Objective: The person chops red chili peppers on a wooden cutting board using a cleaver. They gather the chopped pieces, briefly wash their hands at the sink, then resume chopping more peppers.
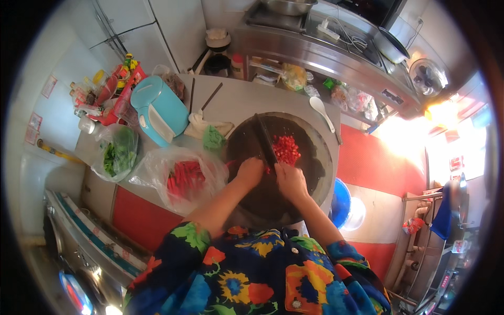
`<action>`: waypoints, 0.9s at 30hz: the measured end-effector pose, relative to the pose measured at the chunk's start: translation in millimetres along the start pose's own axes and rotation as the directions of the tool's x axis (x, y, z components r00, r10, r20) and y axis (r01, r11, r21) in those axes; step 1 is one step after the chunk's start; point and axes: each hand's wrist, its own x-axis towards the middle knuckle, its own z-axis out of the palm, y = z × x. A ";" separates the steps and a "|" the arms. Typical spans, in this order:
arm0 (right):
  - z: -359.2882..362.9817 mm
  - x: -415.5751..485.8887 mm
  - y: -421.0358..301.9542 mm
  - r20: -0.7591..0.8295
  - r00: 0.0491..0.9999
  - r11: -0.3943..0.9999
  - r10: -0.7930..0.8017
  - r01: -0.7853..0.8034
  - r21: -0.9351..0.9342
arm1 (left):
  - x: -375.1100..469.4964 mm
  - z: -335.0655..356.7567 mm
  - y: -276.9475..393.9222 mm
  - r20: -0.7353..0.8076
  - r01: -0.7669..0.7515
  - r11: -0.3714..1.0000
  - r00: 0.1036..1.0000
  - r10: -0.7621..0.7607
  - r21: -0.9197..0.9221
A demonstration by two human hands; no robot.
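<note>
On a large round chopping board (252, 201), my right hand (290, 179) grips a cleaver (264, 138), whose dark blade points away from me. Chopped red chilies (287, 150) lie in a small heap just right of the blade. My left hand (250, 171) is closed left of the cleaver, with a red chili (231, 162) showing beside its fingers; its fingertips are partly hidden. Whole red chilies (185, 179) fill an open clear plastic bag (210, 167) left of the board.
A turquoise electric kettle (159, 110), a green cloth (214, 138) and a bag of leafy greens (116, 157) stand or lie at the left. A white spoon (322, 113) rests behind the board. A steel stove counter (334, 51) is beyond, and a blue bucket (340, 202) is at the right.
</note>
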 end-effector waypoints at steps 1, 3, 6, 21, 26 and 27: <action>-2.7 -6.8 -3.2 0.014 1.000 1.000 -0.011 0.012 -0.018 | 0.4 -11.5 6.0 0.006 0.023 1.000 1.000 -0.022 -0.016; -3.6 -17.2 -7.8 0.042 0.998 0.998 -0.036 0.038 -0.050 | 0.7 -15.1 7.7 0.012 0.023 1.000 1.000 -0.023 -0.020; 13.2 0.2 1.8 0.005 0.996 0.990 -0.088 0.088 -0.111 | 1.6 -3.2 0.4 -0.012 -0.046 0.999 0.999 0.046 0.013; 23.7 20.7 3.4 -0.041 0.995 0.995 -0.094 0.093 -0.039 | 4.1 0.6 -3.6 -0.085 -0.063 0.998 0.994 0.063 0.002; 16.2 12.5 4.2 -0.023 1.000 0.998 -0.006 0.008 0.055 | -4.4 -15.2 4.3 -0.089 -0.036 0.990 0.996 0.024 -0.134; 15.2 4.3 6.0 -0.019 1.000 0.998 -0.024 0.025 0.051 | -5.4 -13.1 4.4 -0.085 -0.026 0.995 0.996 0.018 -0.093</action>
